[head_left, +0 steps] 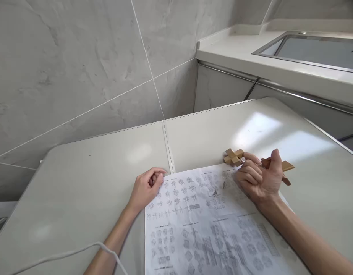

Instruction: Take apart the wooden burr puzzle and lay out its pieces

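The left hand [149, 185], loosely curled closed, rests at the printed sheet [202, 225]'s upper-left corner; the right hand [259, 175], thumb spread from bent fingers, is upper-right, beside wooden pieces [233, 157].

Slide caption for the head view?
Left hand curled at a printed sheet, right hand beside wooden pieces on a pale table.

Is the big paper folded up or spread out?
Spread out: the paper lies open on the table, its rows of drawings showing.
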`<state>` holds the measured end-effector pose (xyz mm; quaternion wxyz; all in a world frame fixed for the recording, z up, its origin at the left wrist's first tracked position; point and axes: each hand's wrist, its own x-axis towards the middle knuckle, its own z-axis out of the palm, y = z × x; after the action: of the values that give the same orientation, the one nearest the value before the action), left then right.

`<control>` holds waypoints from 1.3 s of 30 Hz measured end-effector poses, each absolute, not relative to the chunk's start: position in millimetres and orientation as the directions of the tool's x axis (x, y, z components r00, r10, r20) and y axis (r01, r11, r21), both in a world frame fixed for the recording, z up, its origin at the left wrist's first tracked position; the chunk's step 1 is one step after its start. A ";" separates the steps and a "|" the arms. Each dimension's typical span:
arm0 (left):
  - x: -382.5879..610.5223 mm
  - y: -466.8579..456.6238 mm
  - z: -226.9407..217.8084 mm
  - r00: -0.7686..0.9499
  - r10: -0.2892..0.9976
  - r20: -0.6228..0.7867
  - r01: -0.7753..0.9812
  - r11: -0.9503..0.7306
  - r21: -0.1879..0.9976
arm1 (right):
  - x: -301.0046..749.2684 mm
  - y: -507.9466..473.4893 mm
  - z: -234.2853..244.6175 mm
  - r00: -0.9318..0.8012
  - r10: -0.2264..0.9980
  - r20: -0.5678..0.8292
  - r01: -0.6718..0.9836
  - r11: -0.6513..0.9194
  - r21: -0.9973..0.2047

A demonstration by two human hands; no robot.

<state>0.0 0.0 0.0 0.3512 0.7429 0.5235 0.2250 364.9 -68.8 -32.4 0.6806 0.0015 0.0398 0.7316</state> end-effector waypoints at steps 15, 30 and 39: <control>0.5 0.3 -1.2 0.353 0.935 -0.024 0.613 -0.212 0.761 | 367.3 -70.1 -22.4 0.023 0.983 -0.184 -0.996 0.039 0.084; 1.1 -0.1 -0.8 0.357 0.934 -0.021 0.619 -0.219 0.755 | 366.1 -73.1 -24.4 0.025 0.990 -0.136 -0.979 -0.003 -0.202; 2.6 -0.2 0.7 0.349 0.937 -0.016 0.631 -0.223 0.743 | 365.7 -73.1 -21.7 0.045 0.993 -0.110 -0.949 0.009 -0.314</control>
<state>2.6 -0.2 0.7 0.3382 0.7485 0.5237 0.2260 365.7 -73.1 -21.7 0.7066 -0.1530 -0.0710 0.6872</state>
